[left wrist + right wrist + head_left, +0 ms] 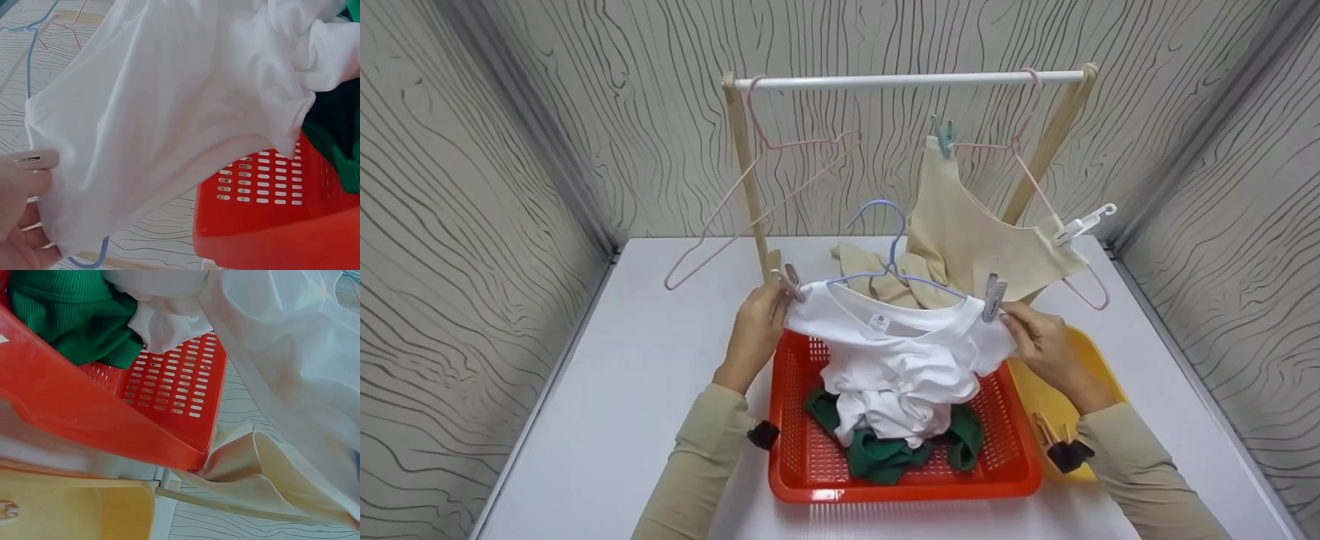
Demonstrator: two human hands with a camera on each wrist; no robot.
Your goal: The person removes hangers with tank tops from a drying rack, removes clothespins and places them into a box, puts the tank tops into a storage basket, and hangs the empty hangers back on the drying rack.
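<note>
Our left hand (757,322) and right hand (1044,343) grip white shirt (907,367) by sleeves; blue hanger (894,259) sits in its neck, pegs (994,298) at shoulders, red basket (907,492) beneath on desk (660,360)

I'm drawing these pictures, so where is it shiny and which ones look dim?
Head view: bright glare on the red basket; left wrist view: dim, the white shirt greyish; right wrist view: dim too, shadowy folds in the green cloth.
</note>
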